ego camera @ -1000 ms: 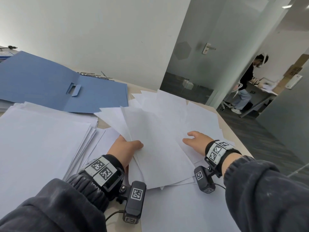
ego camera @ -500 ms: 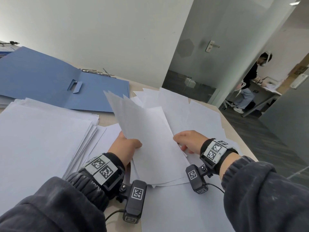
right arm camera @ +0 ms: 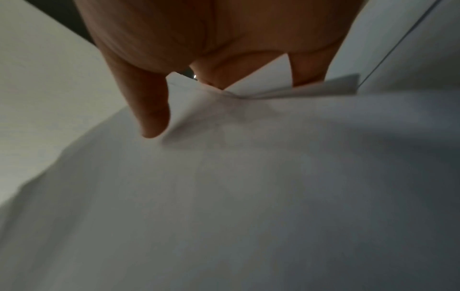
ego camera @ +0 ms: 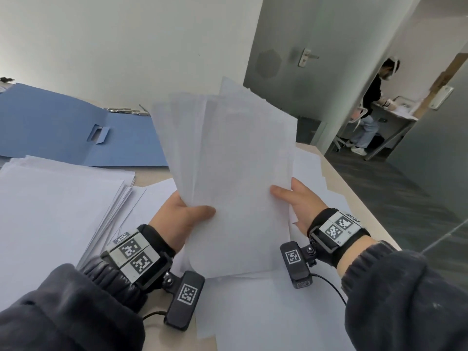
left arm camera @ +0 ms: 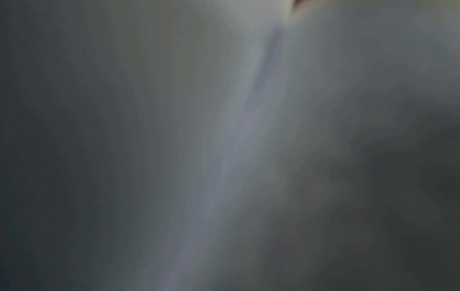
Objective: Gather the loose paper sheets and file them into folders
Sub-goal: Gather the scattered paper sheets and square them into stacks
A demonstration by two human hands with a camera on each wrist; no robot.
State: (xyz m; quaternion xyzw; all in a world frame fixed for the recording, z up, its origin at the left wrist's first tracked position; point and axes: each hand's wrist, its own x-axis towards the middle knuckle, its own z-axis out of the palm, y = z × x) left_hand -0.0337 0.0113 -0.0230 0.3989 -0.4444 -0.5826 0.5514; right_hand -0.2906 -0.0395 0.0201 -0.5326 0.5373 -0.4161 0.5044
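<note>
Both hands hold up a fanned bundle of white paper sheets (ego camera: 233, 160) above the table, tilted nearly upright. My left hand (ego camera: 184, 214) grips its lower left edge, thumb on the front face. At the lower right edge my right hand (ego camera: 293, 198) pinches the bundle, thumb in front and fingers behind. In the right wrist view the thumb (right arm camera: 151, 110) presses on the paper sheets (right arm camera: 248, 187). The left wrist view is a grey blur. An open blue folder (ego camera: 63, 127) lies flat at the back left.
A thick stack of white paper (ego camera: 50, 211) lies at the left, below the folder. More loose sheets (ego camera: 309, 168) cover the table under and right of the hands. The table edge (ego camera: 359, 193) runs along the right. A person (ego camera: 372, 105) sits beyond a glass door.
The hands have drawn the scattered sheets together and lifted them off the table into a tilted, nearly upright bundle. My right hand went from lying on the sheets to pinching the bundle's right edge.
</note>
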